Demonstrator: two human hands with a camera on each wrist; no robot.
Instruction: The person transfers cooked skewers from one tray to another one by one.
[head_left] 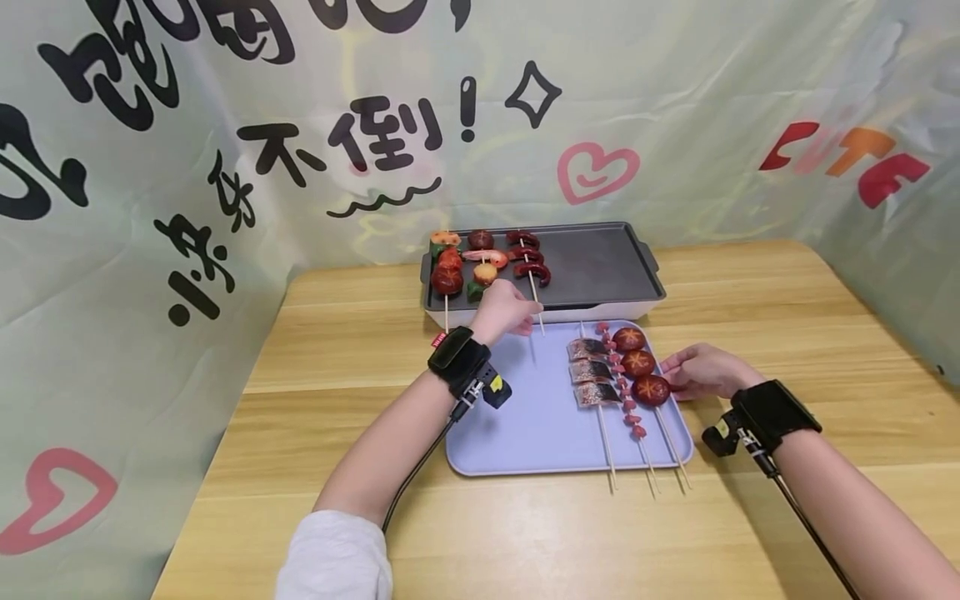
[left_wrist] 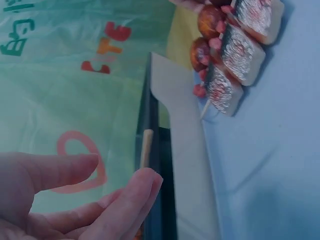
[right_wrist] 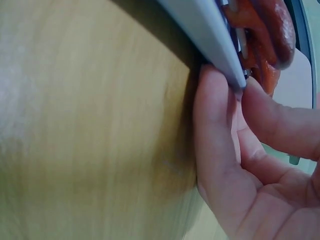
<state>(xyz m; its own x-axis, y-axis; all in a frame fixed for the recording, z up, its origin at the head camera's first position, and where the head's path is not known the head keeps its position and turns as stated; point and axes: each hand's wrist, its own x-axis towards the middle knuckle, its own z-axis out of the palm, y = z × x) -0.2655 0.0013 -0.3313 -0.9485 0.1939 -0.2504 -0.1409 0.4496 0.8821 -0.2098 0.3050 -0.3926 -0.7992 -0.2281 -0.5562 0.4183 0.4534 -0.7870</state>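
Note:
My left hand (head_left: 507, 312) is at the griddle's front edge, beside the bare stick of a skewer of dark red curved pieces (head_left: 529, 257). In the left wrist view its thumb (left_wrist: 75, 170) stands apart from the fingers, and the stick's end (left_wrist: 146, 145) rises just past the fingertips. My right hand (head_left: 703, 372) pinches the right rim of a lavender tray (head_left: 517, 433), thumb above and fingers below. On the tray lie a fish-chunk skewer (head_left: 592, 372), a skewer of small pink pieces (head_left: 619, 379) and a mushroom skewer (head_left: 639, 364).
A dark griddle (head_left: 592, 262) with a pale base stands behind the tray. On its left side lie a mixed skewer with a mushroom (head_left: 447, 280) and another with a shrimp (head_left: 485, 255). Wooden tabletop (head_left: 750, 308) surrounds them; a printed cloth (head_left: 697, 125) hangs behind.

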